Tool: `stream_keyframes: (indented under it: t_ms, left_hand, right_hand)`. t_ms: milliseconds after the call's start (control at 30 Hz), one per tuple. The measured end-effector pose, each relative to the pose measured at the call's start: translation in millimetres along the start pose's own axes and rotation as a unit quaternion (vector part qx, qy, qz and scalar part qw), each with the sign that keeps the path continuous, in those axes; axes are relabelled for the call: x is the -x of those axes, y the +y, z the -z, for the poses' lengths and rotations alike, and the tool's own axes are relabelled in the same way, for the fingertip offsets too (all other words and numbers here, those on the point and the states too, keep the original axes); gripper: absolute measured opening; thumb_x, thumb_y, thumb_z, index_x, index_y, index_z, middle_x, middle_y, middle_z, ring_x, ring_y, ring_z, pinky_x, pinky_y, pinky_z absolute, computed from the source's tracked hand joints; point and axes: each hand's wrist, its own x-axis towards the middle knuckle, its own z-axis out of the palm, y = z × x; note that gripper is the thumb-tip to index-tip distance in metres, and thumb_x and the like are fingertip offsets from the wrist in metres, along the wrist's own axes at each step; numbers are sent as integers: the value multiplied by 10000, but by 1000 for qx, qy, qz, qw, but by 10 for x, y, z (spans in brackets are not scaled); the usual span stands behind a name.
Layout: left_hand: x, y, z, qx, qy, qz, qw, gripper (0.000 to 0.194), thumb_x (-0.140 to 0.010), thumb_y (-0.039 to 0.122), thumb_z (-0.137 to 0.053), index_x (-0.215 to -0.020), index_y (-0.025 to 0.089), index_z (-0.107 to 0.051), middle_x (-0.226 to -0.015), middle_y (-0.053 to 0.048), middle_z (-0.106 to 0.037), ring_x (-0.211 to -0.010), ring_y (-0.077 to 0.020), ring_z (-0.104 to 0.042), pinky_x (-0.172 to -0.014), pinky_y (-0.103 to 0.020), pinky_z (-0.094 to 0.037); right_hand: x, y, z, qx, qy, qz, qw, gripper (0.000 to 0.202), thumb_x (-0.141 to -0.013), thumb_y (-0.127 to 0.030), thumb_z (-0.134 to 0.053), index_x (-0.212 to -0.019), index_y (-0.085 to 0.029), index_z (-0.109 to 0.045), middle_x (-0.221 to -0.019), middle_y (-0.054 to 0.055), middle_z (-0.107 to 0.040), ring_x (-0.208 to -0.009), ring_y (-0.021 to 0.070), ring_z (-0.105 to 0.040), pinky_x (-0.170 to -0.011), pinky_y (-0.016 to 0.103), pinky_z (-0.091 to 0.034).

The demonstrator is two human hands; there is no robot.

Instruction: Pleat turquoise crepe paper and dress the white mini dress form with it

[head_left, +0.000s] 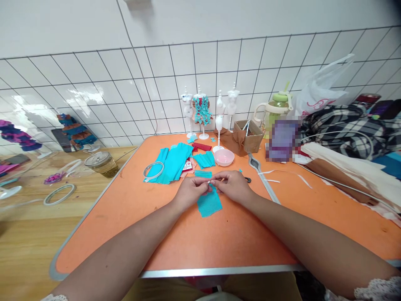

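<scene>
While the left hand (193, 190) and the right hand (231, 186) are meeting tip to tip, both are narrowing to a pinch around a small white piece (209, 182) held between their fingertips. Directly beneath the hands, a turquoise fabric strip (209, 205) is lying on the orange worktop (188, 242), its near end showing below the fingers and its far end just beyond them. Beyond the left hand and to its left, larger turquoise sheets (177, 161) are spreading out, with a tape roll (159, 174) resting on them. Straight ahead of the hands, a gathered turquoise piece (204, 159) is lying near a pink bowl (224, 163). Farther ahead, a mannequin in turquoise trim (202, 110) is standing among bare white ones. Just beside the right hand, a small black object (248, 180) is showing partly, too hidden to identify. Farther right, thin white strips (302, 179) are curling, and beyond the right hand a cardboard box (255, 144) is standing.
</scene>
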Motion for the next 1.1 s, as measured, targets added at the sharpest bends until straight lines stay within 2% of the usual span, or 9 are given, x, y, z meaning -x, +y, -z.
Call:
stream_keyframes:
  t_ms: [100,233,400,500,567,667,733,900,1100]
  left_hand:
    - [7,-5,2,9,-2,10,1000,249,-754,303,-575,-898,187,-743,-713,-11,-718,-722,-169,-669,-653,-257,-540]
    - [29,17,-14,7,-4,9,1000,258,-760,320,-564,-888,186,-744,-721,-9,-714,-718,-163,-665,-658,-256,-540]
    - [40,26,-36,-10,-2,-2,1000,247,-758,300,-541,-817,173,-744,-693,1,-706,-681,-155,-658,-643,-251,-544]
    - [38,12,-47,-21,-7,-11,1000,244,-751,280,-531,-773,158,-741,-697,1,-713,-672,-157,-660,-638,-254,-546]
    - [39,9,-54,-26,-6,-14,1000,238,-748,271,-535,-771,153,-740,-681,4,-711,-661,-156,-659,-633,-251,-545]
    - [42,21,-62,-16,7,8,1000,224,-755,286,-563,-785,153,-741,-658,2,-709,-660,-153,-661,-642,-255,-550]
    - [43,37,-65,-2,15,26,1000,216,-759,289,-579,-816,159,-742,-667,-4,-715,-676,-155,-667,-658,-263,-556]
    - [39,53,-58,17,17,29,999,230,-774,268,-574,-893,163,-740,-689,-17,-718,-698,-160,-670,-664,-270,-552]
    - [0,-32,-10,13,21,-4,1000,286,-791,311,-571,-970,150,-725,-801,-49,-734,-772,-175,-667,-728,-288,-530]
  right_hand:
    - [15,-30,16,46,11,28,998,148,-760,-293,-635,-847,-215,-726,-685,4,-709,-571,150,-645,-529,239,-472]
    - [52,-76,33,154,42,113,981,122,-780,-250,-625,-846,-224,-724,-775,3,-720,-620,132,-626,-582,236,-451]
    - [94,-42,21,302,45,225,925,212,-887,-260,-501,-909,-197,-701,-852,53,-708,-772,159,-629,-662,253,-423]
    - [103,-29,3,348,39,251,902,219,-886,-252,-478,-872,-186,-686,-826,64,-695,-799,169,-619,-663,253,-404]
    - [91,-34,-3,304,44,227,924,158,-840,-224,-520,-825,-190,-673,-772,38,-683,-731,149,-609,-630,237,-403]
    - [48,-36,8,153,42,137,978,82,-767,-195,-562,-776,-194,-644,-696,-8,-652,-591,114,-583,-539,209,-405]
    - [15,-24,20,53,31,80,995,55,-750,-212,-567,-762,-191,-616,-669,-21,-626,-542,107,-578,-499,202,-414]
    - [-31,7,33,-75,10,27,997,59,-754,-258,-560,-755,-199,-556,-640,-43,-584,-437,80,-521,-414,188,-381]
    - [-77,-55,195,-219,25,-44,974,207,-734,-345,-624,-756,-199,-479,-885,31,-697,-601,107,-633,-515,219,-520]
